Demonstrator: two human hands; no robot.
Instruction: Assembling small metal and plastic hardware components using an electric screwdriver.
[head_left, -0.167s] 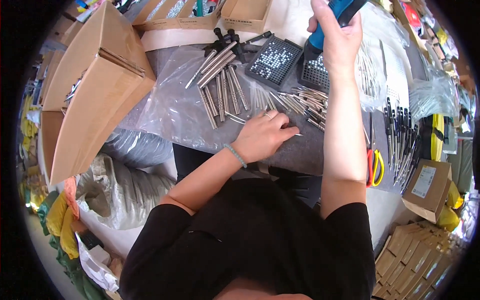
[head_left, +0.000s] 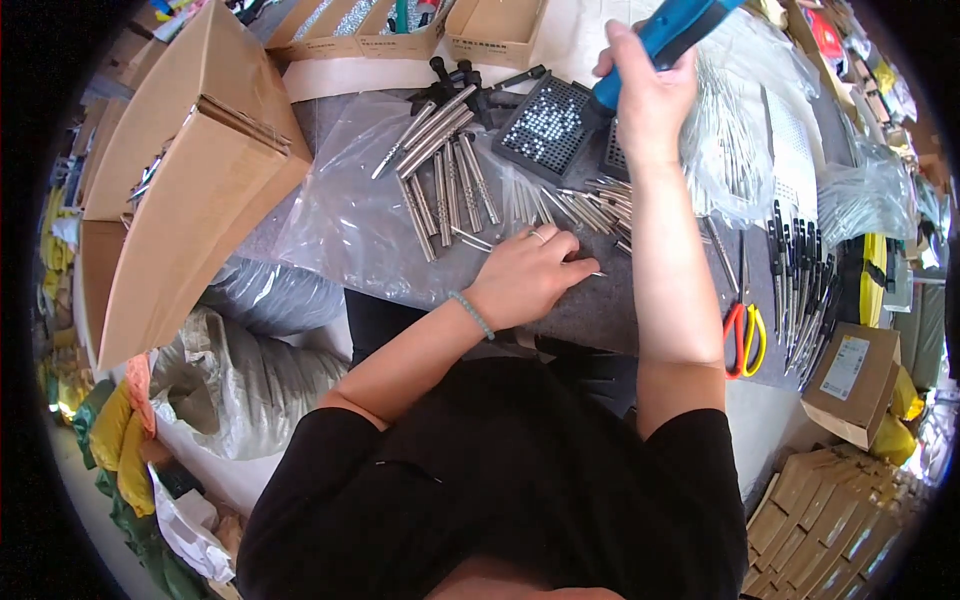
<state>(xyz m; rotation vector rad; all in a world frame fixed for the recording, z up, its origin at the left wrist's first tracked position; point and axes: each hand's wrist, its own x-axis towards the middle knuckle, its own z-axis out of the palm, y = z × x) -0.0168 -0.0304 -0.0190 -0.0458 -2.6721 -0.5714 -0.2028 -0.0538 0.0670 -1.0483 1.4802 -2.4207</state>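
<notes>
an open cardboard box (head_left: pixel 205 225) stands at the left edge of the grey surface (head_left: pixel 600 310). right of it, thick silver rods (head_left: pixel 446 195) lie partly on a clear plastic sheet (head_left: pixel 340 225). the left hand (head_left: pixel 522 280) rests by the near edge, fingers curled in; 1 thin silver point (head_left: pixel 599 274) shows beside the thumb, but i cannot tell if they grip it. toward the far edge, silver pieces (head_left: pixel 552 115) fill part of a black tray (head_left: pixel 560 168). over its right edge is the nose of a blue power tool (head_left: pixel 690 22), the right hand (head_left: pixel 655 115) wrapped around its body. scissors (head_left: pixel 735 342) with 1 red and 1 yellow handle lie by the near edge.
</notes>
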